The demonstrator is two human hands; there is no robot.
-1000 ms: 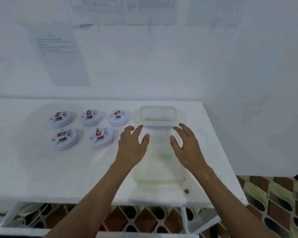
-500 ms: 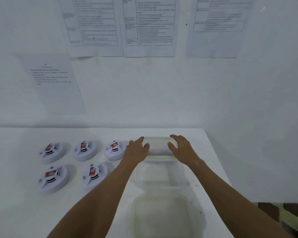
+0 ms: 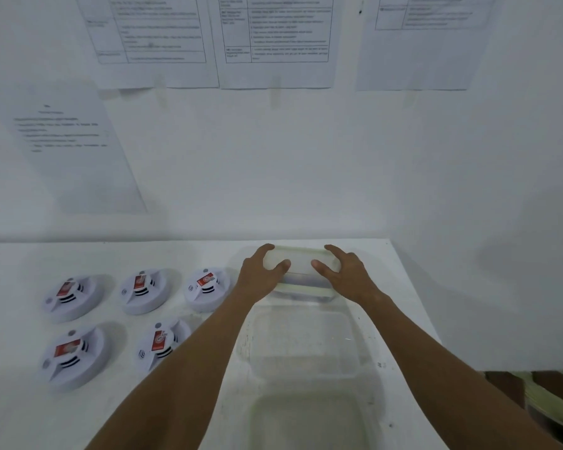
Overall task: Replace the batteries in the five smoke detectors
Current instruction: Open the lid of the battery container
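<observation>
Both bare hands reach forward over a white counter (image 3: 182, 254) to a lidded clear plastic box (image 3: 301, 267) that sits at the far end, close to the wall. The left hand (image 3: 260, 277) is on the box's left end, with its fingers (image 3: 265, 250) curled over the far top edge and the thumb pressing on the lid. The right hand (image 3: 346, 274) mirrors it on the right end, fingers hooked over the far edge and thumb on the lid. Both hands are closed around the box, gripping it from either side. Something bluish shows through the front wall of the box, but it is too blurred to make out.

Nearer the person, in line with that box, stand two more clear containers: an open one (image 3: 301, 341) just in front of the held box, and another (image 3: 307, 420) at the bottom edge of the view.

The five smoke detectors lie on the left part of the counter, apart from the hands. Three form a back row: left (image 3: 72, 295), middle (image 3: 142, 290) and right (image 3: 208, 287), the last just beside the left wrist. Two form a front row: left (image 3: 73, 355) and right (image 3: 161, 344), the latter touching the left forearm's outline in the view. Each is a round white disc with a red and white label on top.

Printed sheets of paper (image 3: 275, 40) are stuck to the white wall above.
</observation>
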